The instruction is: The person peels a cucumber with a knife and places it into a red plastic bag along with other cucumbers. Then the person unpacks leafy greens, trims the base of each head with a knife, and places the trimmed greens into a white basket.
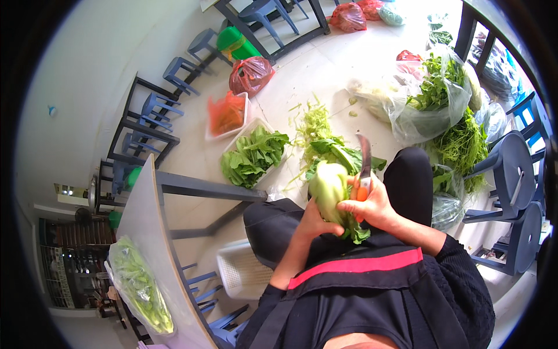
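Observation:
Both hands are over the lap in the head view. My left hand grips the lower side of a pale green leafy vegetable head, its leafy part hanging below. In my right hand is a knife with a curved blade and an orange and white handle; the blade points up and away from me. The right thumb touches the side of the vegetable. Beyond the hands, dark green leaves and a heap of pale peelings lie on the tiled floor.
A basket of green leaves and a white tub with a red bag stand left of the peelings. Bagged greens and blue stools are at right. A table and a white perforated basket are at left.

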The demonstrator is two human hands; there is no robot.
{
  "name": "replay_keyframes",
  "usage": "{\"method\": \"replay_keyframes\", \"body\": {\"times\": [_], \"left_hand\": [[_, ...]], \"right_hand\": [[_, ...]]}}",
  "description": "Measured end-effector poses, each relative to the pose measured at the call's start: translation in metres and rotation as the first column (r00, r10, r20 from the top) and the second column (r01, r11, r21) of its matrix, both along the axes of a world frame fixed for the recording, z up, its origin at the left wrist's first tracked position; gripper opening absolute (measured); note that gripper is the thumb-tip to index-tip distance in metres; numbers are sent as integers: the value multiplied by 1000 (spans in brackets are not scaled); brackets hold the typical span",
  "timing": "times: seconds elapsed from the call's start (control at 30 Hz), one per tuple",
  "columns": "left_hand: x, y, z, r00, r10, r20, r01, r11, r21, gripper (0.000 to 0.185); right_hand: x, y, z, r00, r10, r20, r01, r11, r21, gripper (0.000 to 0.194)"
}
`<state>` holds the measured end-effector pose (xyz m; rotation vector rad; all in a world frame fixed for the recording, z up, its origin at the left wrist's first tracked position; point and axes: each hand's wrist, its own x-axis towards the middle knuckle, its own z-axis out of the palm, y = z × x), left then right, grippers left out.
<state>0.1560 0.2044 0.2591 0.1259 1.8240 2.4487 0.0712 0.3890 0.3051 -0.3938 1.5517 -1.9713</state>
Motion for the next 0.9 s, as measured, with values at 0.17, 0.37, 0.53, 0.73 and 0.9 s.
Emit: {"method": "replay_keyframes", "body": {"times": [0.17, 0.37, 0.53, 0.73, 0.9], "left_hand": [[17, 8, -14, 969, 244, -26, -245, 964, -106, 87], [20, -8, 2, 994, 96, -55, -107, 958, -265, 82], [25, 11, 7, 992, 91, -82, -93, 995, -29, 82], [22, 9, 29, 998, 49, -28, -54, 969, -239, 73], [10, 25, 41, 995, 100, -19, -102, 967, -235, 65]], "right_hand": [[-12, 20, 33, 953, 141, -270, -72, 966, 249, 28], [-24, 46, 39, 669, 427, -608, -144, 877, 458, 30], [-12, 42, 41, 707, 452, -545, -157, 851, 502, 31], [-23, 48, 54, 680, 624, -385, -246, 688, 682, 29], [-25, 47, 54, 790, 522, -321, -315, 796, 517, 24]]}}
